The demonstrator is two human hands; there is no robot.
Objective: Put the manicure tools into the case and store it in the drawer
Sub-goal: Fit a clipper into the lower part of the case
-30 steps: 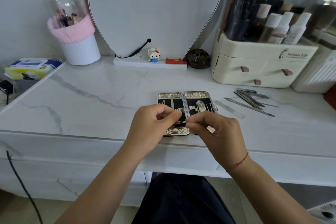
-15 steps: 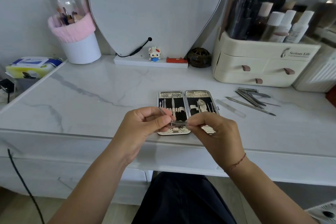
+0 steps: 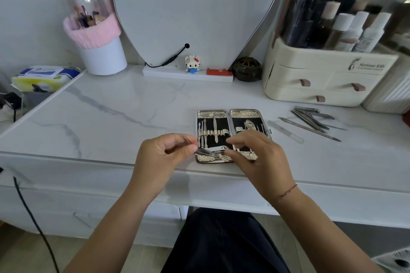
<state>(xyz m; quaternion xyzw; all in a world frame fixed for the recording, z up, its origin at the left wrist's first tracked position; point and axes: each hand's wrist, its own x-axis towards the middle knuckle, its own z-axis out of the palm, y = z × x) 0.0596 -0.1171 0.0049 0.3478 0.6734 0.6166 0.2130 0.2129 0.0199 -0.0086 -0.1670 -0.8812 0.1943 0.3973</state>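
- The left hand (image 3: 164, 155) pinches the left end of a nail clipper (image 3: 214, 150) between thumb and forefinger, its other fingers curled.
- The right hand (image 3: 259, 157) grips the clipper's right end with bent fingertips.
- The clipper is held level over the near end of the case's left half; I cannot tell whether it touches it.
- The case (image 3: 213, 113) lies open flat near the table's (image 3: 111, 122) front edge, with thin metal tools tucked under the straps in both halves.
- A clear nail file (image 3: 286, 132) lies on the table just right of the case.
- The loose tools (image 3: 310, 118) lie in a fan further right, apart from the case, in front of a cream drawer box (image 3: 321, 80).
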